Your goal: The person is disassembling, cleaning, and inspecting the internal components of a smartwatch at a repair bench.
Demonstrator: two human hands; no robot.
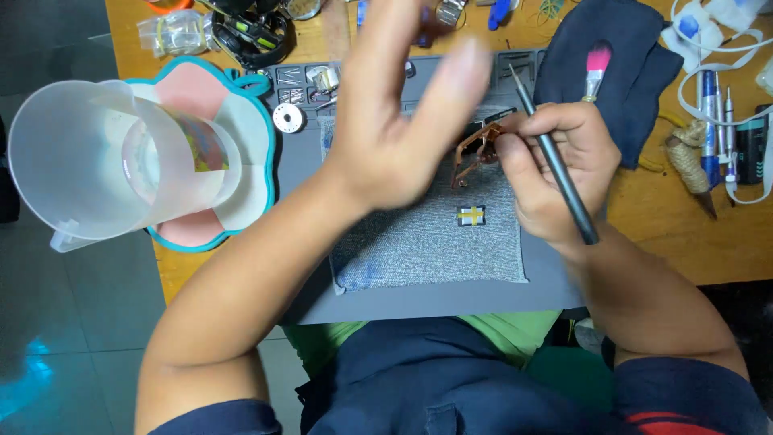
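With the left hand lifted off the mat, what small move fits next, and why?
Probably lower the left hand to steady the small copper-coloured part: it hovers blurred and empty above the grey cloth, while the right hand alone pinches the part and a thin dark tool.

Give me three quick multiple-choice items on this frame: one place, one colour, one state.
1. Where does the clear plastic jug stand?
A. at the left, on the teal-rimmed mat
B. on the dark cloth
C. on the grey textured pad

2. What colour are the brush bristles?
A. pink
B. green
C. white

3. What is the right hand doing?
A. gripping a thin dark tool
B. lying flat and empty
C. holding the jug

Key: 1 A, its base overlaps that mat; 2 A, pink tip above the cloth; 3 A, fingers wrap the shaft.
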